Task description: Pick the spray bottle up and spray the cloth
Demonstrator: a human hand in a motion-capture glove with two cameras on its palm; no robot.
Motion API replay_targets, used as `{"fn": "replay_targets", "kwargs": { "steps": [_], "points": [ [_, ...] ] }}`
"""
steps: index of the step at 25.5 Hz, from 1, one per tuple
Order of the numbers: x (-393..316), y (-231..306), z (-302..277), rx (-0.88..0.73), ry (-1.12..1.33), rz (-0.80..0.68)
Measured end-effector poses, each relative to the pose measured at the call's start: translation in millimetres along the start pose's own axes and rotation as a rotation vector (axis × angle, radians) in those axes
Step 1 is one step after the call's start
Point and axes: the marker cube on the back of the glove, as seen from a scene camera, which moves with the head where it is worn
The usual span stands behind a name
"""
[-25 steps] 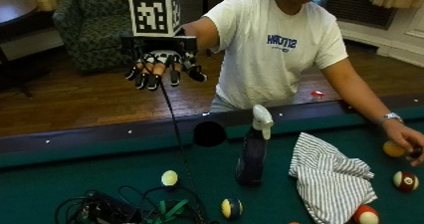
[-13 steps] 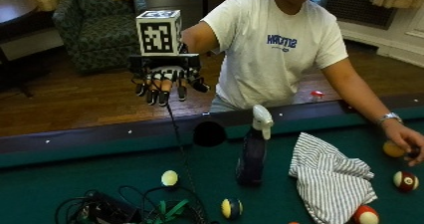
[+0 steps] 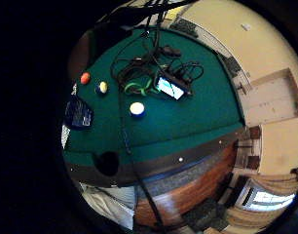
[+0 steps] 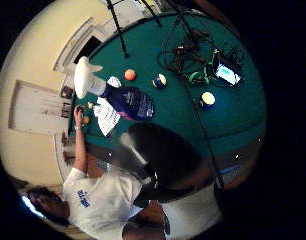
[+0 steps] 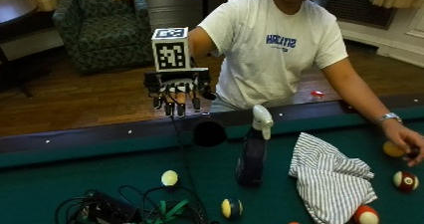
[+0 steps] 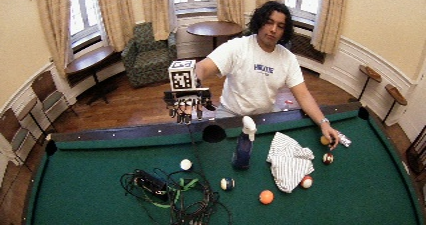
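- Green felt table (image 5: 79, 174): everything sits on it; side pocket (image 5: 209, 133) in the near rail, right in front of the person.
- Person stands behind that rail, so both task items are within an arm's stretch.
- Cloth (image 5: 334, 179): striped, crumpled in a heap on the felt, beside the bottle but apart from it. Probably left loose and spread so spray can land on it.
- Cable tangle (image 5: 126, 211) with a lit device (image 4: 227, 73): on the felt, well apart from the cloth, likely kept out of the spray.
- Bottle (image 5: 252, 147): dark body, white trigger head, upright on the felt just in from the pocket, between the white ball (image 5: 169, 177) and the cloth. Untouched; upright puts the trigger high, easy to take from above.
- Right hand (image 5: 177, 92): raised over the rail, off to the side of the bottle and well above it. Palm faces the table, fingers hang straight down, slightly spread, holding nothing. Judgement: still in the reach step, pickup not yet begun.
- Bare hand (image 5: 404, 140): rests on the felt past the cloth, at an orange ball (image 5: 393, 149).
- Other balls: striped one (image 5: 231, 208) in front of the bottle, red-and-white ones (image 5: 404, 180) near the cloth.
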Motion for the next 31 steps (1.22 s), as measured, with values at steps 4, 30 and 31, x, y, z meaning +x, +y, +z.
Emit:
{"fn": "replay_targets", "kwargs": {
  "steps": [4,30,31],
  "points": [
    [-7,6,14,-0.012,0.001,-0.02],
    [-71,1,82,-0.092,-0.286,-0.089],
    [-76,-1,84,-0.091,-0.313,-0.087]
  ]
}}
